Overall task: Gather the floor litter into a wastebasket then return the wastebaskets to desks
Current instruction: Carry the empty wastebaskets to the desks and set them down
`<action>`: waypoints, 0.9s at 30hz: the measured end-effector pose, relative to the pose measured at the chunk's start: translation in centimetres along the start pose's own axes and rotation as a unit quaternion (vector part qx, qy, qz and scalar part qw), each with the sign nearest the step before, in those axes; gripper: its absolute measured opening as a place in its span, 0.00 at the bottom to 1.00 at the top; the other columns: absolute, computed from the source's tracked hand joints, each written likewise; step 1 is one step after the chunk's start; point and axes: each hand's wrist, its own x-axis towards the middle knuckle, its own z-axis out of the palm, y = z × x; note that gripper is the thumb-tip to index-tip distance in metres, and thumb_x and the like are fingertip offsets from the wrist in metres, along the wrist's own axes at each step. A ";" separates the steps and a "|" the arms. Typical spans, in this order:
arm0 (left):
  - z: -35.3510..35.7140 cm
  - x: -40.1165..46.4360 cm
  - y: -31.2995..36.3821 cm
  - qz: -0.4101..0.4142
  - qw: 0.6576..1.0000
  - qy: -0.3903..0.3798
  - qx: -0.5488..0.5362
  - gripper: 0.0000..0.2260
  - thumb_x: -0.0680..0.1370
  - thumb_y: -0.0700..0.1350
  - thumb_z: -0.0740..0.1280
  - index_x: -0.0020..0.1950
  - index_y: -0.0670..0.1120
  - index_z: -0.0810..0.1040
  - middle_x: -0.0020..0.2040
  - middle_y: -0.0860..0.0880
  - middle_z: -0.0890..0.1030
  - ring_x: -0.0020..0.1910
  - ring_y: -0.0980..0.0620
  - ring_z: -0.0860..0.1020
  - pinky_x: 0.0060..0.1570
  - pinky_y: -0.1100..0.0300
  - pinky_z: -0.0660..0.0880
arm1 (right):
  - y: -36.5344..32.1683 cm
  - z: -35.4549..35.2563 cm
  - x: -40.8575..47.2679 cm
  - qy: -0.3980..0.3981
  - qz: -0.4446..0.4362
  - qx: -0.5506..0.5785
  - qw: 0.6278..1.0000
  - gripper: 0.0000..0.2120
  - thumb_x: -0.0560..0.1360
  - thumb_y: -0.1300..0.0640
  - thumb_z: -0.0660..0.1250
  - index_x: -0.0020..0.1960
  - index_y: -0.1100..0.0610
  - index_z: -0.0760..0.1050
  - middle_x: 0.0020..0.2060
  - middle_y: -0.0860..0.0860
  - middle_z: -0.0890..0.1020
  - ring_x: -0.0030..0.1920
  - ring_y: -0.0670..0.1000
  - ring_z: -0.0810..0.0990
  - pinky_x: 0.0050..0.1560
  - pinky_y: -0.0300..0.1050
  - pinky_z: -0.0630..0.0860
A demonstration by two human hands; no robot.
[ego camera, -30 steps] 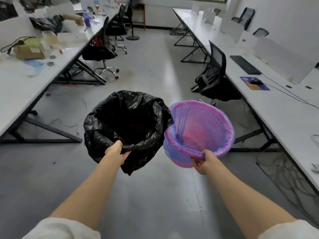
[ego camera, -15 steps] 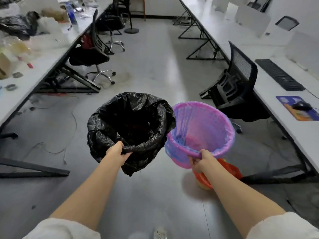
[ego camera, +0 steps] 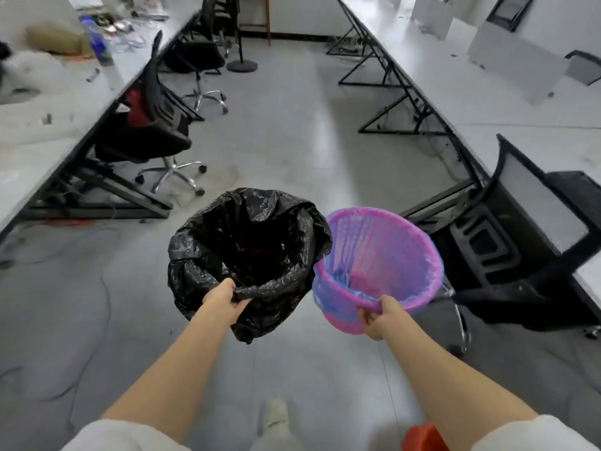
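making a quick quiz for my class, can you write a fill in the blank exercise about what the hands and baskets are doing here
1. The left hand grips the rim of the wastebasket lined with a ____ bag.
2. The right hand holds the pink wastebasket by its ____.
3. Both wastebaskets are held above the ____.
4. The office chair nearest the pink wastebasket is on the person's ____ side.

Missing words: black; rim; floor; right
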 end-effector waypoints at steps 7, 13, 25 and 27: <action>16.5 9.1 11.7 -0.009 0.999 -0.020 0.044 0.09 0.77 0.35 0.61 0.57 0.39 0.70 0.60 0.40 0.75 0.60 0.40 0.76 0.50 0.52 0.78 | -11.4 14.3 5.6 0.007 -0.020 -0.003 1.000 0.08 0.74 0.62 0.57 0.36 0.59 0.68 0.11 0.53 0.73 0.10 0.49 0.71 0.14 0.41 0.71; 31.9 18.5 19.7 -0.017 0.997 -0.032 0.068 0.10 0.76 0.35 0.60 0.57 0.40 0.70 0.59 0.41 0.75 0.59 0.41 0.76 0.51 0.52 0.78 | -22.8 27.5 13.9 0.015 -0.021 0.018 0.999 0.10 0.75 0.61 0.57 0.35 0.59 0.69 0.11 0.53 0.73 0.10 0.50 0.71 0.13 0.40 0.70; 57.3 34.1 39.4 0.012 0.999 0.014 0.039 0.11 0.76 0.35 0.62 0.59 0.40 0.71 0.54 0.40 0.78 0.59 0.41 0.77 0.54 0.49 0.79 | -45.3 56.0 25.1 -0.008 -0.046 0.050 0.998 0.11 0.78 0.61 0.55 0.37 0.57 0.67 0.11 0.51 0.73 0.11 0.48 0.72 0.11 0.38 0.69; 61.7 37.8 42.8 0.008 0.999 0.018 0.036 0.06 0.77 0.36 0.62 0.53 0.40 0.71 0.55 0.40 0.77 0.59 0.41 0.77 0.53 0.50 0.79 | -48.6 61.1 27.7 -0.007 -0.054 0.026 0.998 0.12 0.78 0.60 0.55 0.36 0.57 0.67 0.11 0.50 0.72 0.11 0.48 0.72 0.11 0.38 0.68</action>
